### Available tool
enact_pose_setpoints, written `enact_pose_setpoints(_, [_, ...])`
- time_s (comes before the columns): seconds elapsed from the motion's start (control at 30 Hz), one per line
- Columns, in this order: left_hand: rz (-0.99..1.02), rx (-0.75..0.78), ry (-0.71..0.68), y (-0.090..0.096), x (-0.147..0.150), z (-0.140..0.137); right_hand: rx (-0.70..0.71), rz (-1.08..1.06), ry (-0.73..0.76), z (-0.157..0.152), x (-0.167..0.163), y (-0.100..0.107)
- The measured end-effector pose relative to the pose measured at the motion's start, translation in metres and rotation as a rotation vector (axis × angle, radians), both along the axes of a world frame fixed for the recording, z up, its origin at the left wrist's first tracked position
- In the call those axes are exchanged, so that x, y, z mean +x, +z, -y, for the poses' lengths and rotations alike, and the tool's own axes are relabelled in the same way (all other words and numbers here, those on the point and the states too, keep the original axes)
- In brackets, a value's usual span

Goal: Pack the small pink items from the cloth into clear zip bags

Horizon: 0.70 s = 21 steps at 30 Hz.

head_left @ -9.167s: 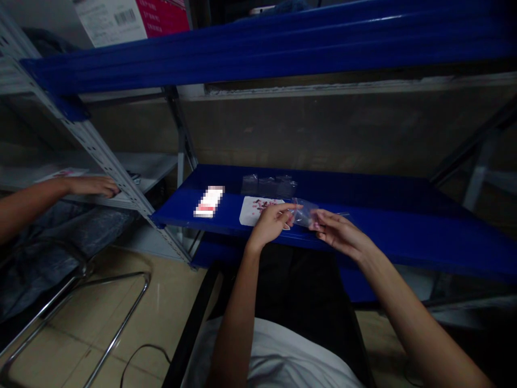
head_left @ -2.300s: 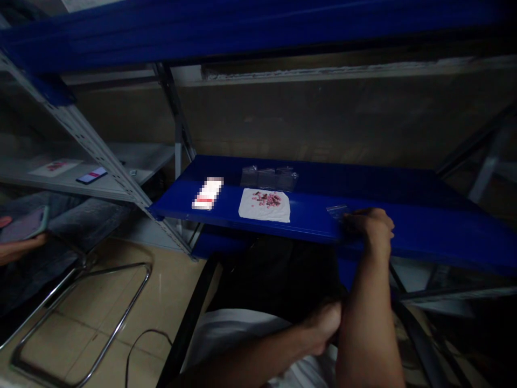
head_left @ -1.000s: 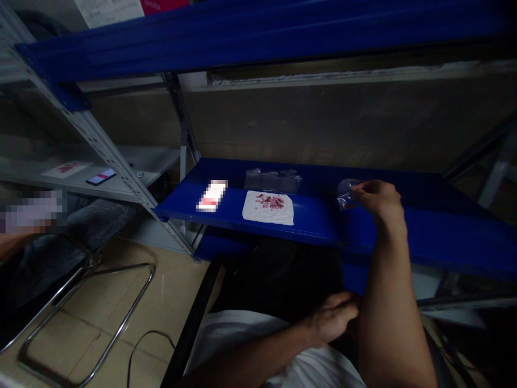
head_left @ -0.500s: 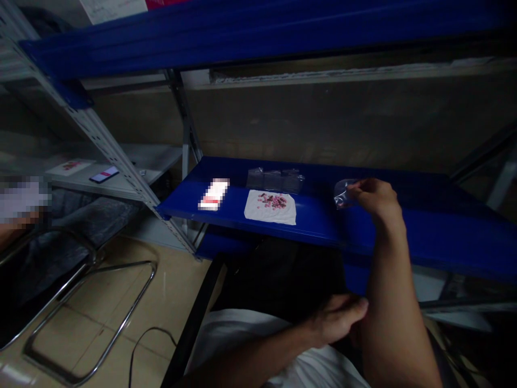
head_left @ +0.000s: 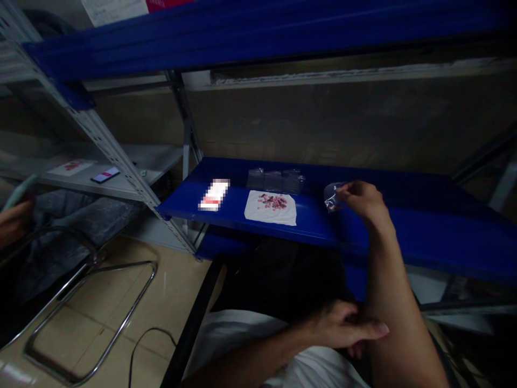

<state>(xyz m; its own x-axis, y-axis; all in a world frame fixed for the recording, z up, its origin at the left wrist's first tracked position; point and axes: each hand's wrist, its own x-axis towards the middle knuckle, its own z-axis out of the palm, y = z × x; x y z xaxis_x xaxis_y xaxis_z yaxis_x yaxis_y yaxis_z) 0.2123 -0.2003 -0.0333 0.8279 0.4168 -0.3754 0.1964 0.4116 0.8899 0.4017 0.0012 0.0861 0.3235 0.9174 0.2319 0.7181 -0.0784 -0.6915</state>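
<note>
My right hand [head_left: 365, 200] pinches a small clear plastic bag [head_left: 332, 198] by its edge, just over the blue shelf [head_left: 428, 231]. Something small and reddish shows low in the bag, too unclear to name. Down by my lap, my left hand [head_left: 343, 326] is open, thumb stretched out across the right forearm, and holds nothing. A white cloth or paper sheet [head_left: 262, 215] lies to the left of the bag, with many small pink and dark pieces [head_left: 277, 202] heaped on it. Behind it several empty-looking clear bags [head_left: 274, 181] lie in a row.
A phone with a lit, blurred-out screen [head_left: 215, 195] lies at the shelf's left end. A blue upper shelf beam [head_left: 258, 37] crosses overhead. To the left are a metal upright [head_left: 109, 145], a grey shelf with another phone [head_left: 105, 174], a chair frame [head_left: 89, 355] and another person's hand [head_left: 18, 218].
My right hand has moved a little to the left with the bag. My left hand has shifted right, its thumb now over the right forearm. The other person's phone has tilted.
</note>
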Motion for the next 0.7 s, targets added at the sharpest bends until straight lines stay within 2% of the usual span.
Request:
enact_pose_setpoints(0.07, [-0.02,0.099,-0.114,0.002,-0.008,-0.006,-0.017,0.026,-0.034,0.004,-0.006,0.008])
enact_pose_setpoints(0.1, [-0.004,0.181,-0.107,0.01,-0.013,-0.013,-0.012,0.032,-0.015,0.008,-0.008,0.011])
enact_pose_setpoints(0.17, [0.043,0.377,0.063,0.037,-0.025,-0.035,0.008,0.016,0.06,0.015,-0.013,0.014])
enact_pose_setpoints(0.23, [0.06,0.603,0.34,0.073,-0.037,-0.067,0.05,-0.015,0.168,0.024,-0.018,0.013])
enact_pose_setpoints(0.33, [-0.034,1.068,0.701,0.118,-0.049,-0.116,0.127,0.012,0.304,0.034,-0.03,0.006])
enact_pose_setpoints(0.4, [-0.131,1.269,0.763,0.131,-0.05,-0.14,0.174,0.048,0.347,0.037,-0.04,0.001])
enact_pose_setpoints(0.5, [-0.261,1.344,0.748,0.127,-0.047,-0.156,0.173,0.062,0.407,0.038,-0.054,0.001])
enact_pose_setpoints(0.6, [-0.328,1.286,0.787,0.117,-0.048,-0.156,0.129,0.048,0.47,0.038,-0.062,0.006])
enact_pose_setpoints(0.7, [-0.307,1.263,0.82,0.114,-0.055,-0.154,0.113,0.04,0.517,0.042,-0.064,0.011])
